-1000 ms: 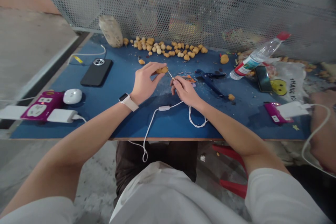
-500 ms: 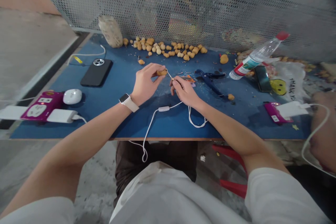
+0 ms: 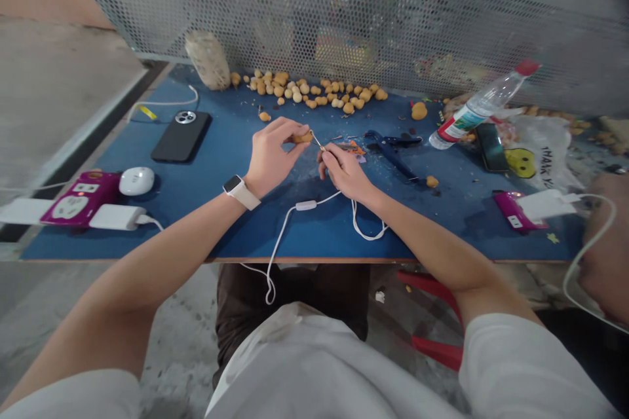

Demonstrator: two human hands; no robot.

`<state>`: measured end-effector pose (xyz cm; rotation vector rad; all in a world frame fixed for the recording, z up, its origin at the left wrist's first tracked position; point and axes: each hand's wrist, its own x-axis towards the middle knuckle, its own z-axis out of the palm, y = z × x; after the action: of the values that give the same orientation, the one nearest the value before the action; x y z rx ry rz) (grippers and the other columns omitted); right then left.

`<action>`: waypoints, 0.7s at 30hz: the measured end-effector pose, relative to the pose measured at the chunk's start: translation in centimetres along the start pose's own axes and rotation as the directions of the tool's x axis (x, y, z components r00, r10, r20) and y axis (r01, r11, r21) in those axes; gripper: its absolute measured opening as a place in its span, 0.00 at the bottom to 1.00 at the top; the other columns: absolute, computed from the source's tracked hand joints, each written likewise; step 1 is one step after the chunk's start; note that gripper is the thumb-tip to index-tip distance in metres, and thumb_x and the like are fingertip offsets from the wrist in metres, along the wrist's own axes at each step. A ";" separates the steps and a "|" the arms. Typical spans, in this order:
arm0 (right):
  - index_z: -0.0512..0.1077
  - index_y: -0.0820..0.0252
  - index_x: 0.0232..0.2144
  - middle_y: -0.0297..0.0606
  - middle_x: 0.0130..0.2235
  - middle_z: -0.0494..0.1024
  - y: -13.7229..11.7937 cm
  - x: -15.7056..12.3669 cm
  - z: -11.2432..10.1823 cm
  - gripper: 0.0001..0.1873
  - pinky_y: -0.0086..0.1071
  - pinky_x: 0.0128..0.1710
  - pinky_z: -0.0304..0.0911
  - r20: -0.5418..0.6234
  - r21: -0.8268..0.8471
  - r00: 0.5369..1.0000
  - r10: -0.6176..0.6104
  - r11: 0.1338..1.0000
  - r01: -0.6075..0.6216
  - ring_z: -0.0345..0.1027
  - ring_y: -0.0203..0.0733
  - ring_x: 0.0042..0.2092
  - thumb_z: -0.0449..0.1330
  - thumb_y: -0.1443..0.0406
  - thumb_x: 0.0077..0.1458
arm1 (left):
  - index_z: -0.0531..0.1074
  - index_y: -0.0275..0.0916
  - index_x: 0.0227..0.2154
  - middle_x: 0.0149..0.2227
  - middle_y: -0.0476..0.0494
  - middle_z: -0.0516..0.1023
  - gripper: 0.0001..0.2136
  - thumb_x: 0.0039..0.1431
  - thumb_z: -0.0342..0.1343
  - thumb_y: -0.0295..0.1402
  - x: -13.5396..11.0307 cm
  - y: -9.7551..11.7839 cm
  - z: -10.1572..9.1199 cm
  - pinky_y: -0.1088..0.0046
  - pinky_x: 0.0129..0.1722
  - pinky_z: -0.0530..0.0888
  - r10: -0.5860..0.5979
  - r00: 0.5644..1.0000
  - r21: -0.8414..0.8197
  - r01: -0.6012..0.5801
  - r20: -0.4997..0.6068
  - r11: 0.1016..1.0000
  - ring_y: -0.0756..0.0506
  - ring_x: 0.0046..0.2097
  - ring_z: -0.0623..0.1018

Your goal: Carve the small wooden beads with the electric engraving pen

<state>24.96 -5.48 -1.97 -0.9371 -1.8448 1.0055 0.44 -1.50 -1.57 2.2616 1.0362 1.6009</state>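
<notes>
Work in hand, as we judge it from the head view, is picking at one nut (image 3: 302, 137) with a pin (image 3: 318, 141). The two meet just on our side of the heap (image 3: 314, 91), above the table (image 3: 221, 229). Our left hand (image 3: 270, 157) is curled nearly closed, thumb and forefinger pinching the nut. Its wrist, with a watch (image 3: 240, 191), comes in from the near left of the heap. Our right hand (image 3: 344, 170) is closed too, its fingers nipped on the pin's lower end, so the thin metal slants up and left, its tip at the nut's right end and touching it as far as we can tell. That hand sits nearer us than the heap and a little right, with a white cable (image 3: 299, 206) running under its wrist. Pliers (image 3: 393, 147) lie further right of the heap, untouched. We reckon that driving the pin on calls for a firm left pinch and a small, straight push, lest the tip skid off the rounded shell towards the thumb.
</notes>
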 end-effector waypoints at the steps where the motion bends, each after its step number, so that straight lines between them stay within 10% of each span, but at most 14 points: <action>1: 0.72 0.49 0.45 0.32 0.30 0.79 0.0 0.0 0.0 0.42 0.32 0.24 0.50 -0.001 0.000 1.000 0.002 1.000 -0.002 0.67 0.39 0.28 0.54 0.20 0.82 | 0.91 0.42 0.49 0.51 0.43 0.95 0.08 0.71 0.73 0.25 0.0 -0.1 0.0 0.65 0.52 0.94 0.013 1.000 -0.003 -0.013 -0.007 1.000 0.43 0.48 0.93; 21: 0.71 0.49 0.45 0.32 0.31 0.80 -0.9 -0.2 0.4 0.43 0.32 0.26 0.54 0.044 -0.009 0.999 0.004 1.000 -0.004 0.67 0.39 0.28 0.53 0.20 0.82 | 0.79 0.45 0.46 0.52 0.43 0.90 0.13 0.69 0.77 0.24 0.1 -0.5 0.1 0.59 0.56 0.97 -0.070 0.997 -0.023 0.070 -0.019 0.997 0.42 0.53 0.91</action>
<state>24.50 -6.15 -1.42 -0.9306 -1.8859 1.0287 0.31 -1.07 -1.79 2.1742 1.0838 1.6018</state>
